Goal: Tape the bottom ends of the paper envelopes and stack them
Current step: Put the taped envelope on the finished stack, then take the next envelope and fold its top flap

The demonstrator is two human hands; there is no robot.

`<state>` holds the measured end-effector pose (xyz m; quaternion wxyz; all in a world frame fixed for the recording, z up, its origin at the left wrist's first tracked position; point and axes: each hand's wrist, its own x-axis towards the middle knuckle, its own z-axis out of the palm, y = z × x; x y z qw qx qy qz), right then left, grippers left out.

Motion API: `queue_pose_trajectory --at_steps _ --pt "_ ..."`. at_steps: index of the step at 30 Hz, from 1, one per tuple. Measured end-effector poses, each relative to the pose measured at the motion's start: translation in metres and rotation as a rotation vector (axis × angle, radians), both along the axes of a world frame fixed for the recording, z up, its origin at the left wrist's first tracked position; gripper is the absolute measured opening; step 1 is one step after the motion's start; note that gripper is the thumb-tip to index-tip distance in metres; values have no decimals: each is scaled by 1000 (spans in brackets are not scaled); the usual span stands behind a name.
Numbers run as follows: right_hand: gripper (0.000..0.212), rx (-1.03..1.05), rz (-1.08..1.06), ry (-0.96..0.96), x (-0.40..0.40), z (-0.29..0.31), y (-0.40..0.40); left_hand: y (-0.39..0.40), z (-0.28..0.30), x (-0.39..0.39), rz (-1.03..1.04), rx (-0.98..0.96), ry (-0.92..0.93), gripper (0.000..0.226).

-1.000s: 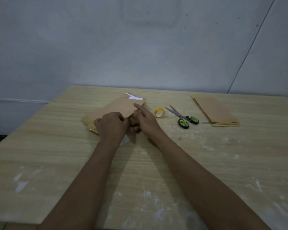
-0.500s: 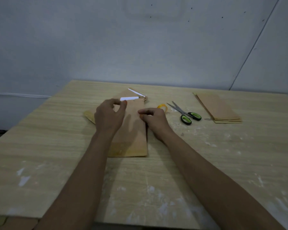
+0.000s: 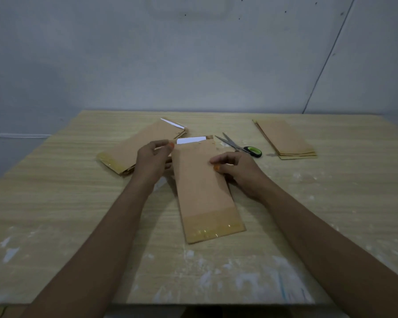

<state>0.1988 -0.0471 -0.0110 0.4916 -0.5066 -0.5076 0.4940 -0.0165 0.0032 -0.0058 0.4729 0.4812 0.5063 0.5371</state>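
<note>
1. Head view: a long brown paper envelope [image 3: 202,187] lies flat at the middle of the pale wood-grain table [image 3: 55,203], its glossy taped bottom end toward the camera and a white strip at its far end.
2. The left hand [image 3: 151,160] pinches the envelope's far left corner between curled fingers.
3. The right hand [image 3: 238,171] presses loosely bent fingertips on its right edge.
4. A taped stack of brown envelopes [image 3: 136,148] lies just left; green-handled scissors [image 3: 241,146] and an untaped brown pile [image 3: 285,140] lie right.

head view, forward-down, close over table [image 3: 55,203] (single view)
</note>
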Motion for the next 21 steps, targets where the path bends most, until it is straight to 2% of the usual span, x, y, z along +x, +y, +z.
queue_pose_trajectory --at_steps 1,3,7,10,16,21 --pt "22 5 25 -10 5 0 -4 -2 0 3 -33 -11 -8 9" --pt "23 9 45 -17 18 -1 -12 -7 -4 15 -99 -5 55 13" --pt "34 85 -12 30 44 -3 -19 -16 -8 45 -214 25 102 17" --pt "37 187 -84 -80 63 -5 -19 -17 -10 70 -275 55 109 18" --pt "31 230 -274 -208 84 -6 -10 -2 -14 107 -319 104 129 16" --pt "30 267 -325 -222 88 -8 -2 9 -19 113 -304 100 123 24"
